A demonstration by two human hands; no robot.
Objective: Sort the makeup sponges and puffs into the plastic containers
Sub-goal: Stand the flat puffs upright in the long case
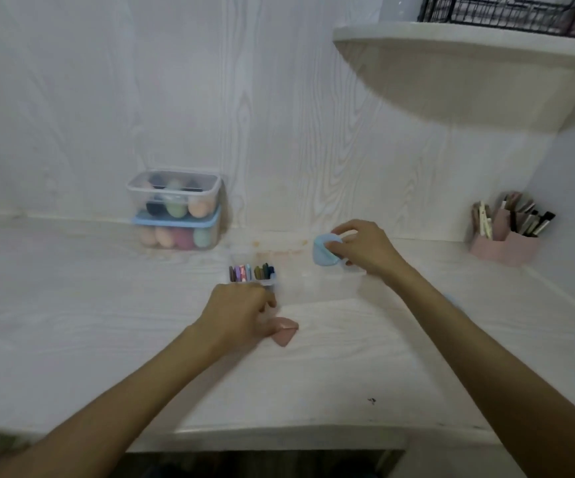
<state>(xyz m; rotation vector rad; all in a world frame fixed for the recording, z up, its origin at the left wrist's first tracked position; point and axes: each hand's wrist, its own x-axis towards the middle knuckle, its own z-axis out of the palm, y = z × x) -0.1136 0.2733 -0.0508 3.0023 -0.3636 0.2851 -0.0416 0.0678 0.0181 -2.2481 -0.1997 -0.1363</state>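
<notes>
Right hand [365, 250] pinches a blue puff [325, 253] mid-frame over the clear container [313, 288] (looks ready to drop in), left hand [241, 312] grips a pink puff [284, 331] below it.

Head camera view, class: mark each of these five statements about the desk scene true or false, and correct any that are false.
1. The right hand holds a light blue puff. True.
2. The two stacked containers by the wall hold egg-shaped sponges. True.
3. The left hand holds a green puff. False: the puff under its fingers is a pink puff, lying on the desk.
4. The open clear container in front of the left hand holds a row of flat puffs standing on edge. True.
5. The pink brush holder stands at the left end of the desk. False: it stands at the right, near the corner.
</notes>
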